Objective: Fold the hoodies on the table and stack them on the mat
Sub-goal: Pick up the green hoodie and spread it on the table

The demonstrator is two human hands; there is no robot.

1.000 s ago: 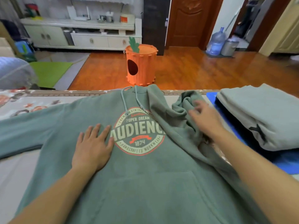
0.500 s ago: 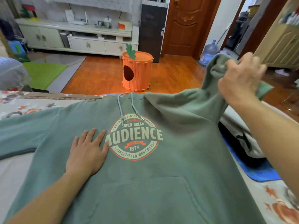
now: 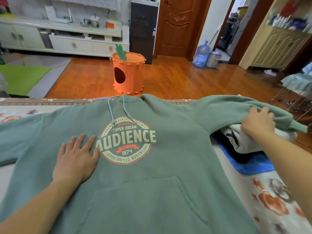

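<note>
I note green hoodie (image 3: 152,183) hem cut off at bottom edge, left cuff lost past left edge, blue mat (image 3: 249,164) and folded grey hoodie (image 3: 244,142) largely covered by right sleeve (image 3: 236,110)

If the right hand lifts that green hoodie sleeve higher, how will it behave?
Likely floppy: the sleeve drapes over the folded pile and sags around the right hand. Probably not slippery, since the fabric looks fleecy. The body should stay put under the flat left hand.

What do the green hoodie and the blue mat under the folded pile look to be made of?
Green hoodie: soft knit fleece, probably cotton blend; matte, slightly fuzzy surface, ribbed cuff, printed chest logo. Blue mat: looks like foam or rubber with a smooth, faintly glossy top; thick rounded edge. Exact material unclear.
</note>
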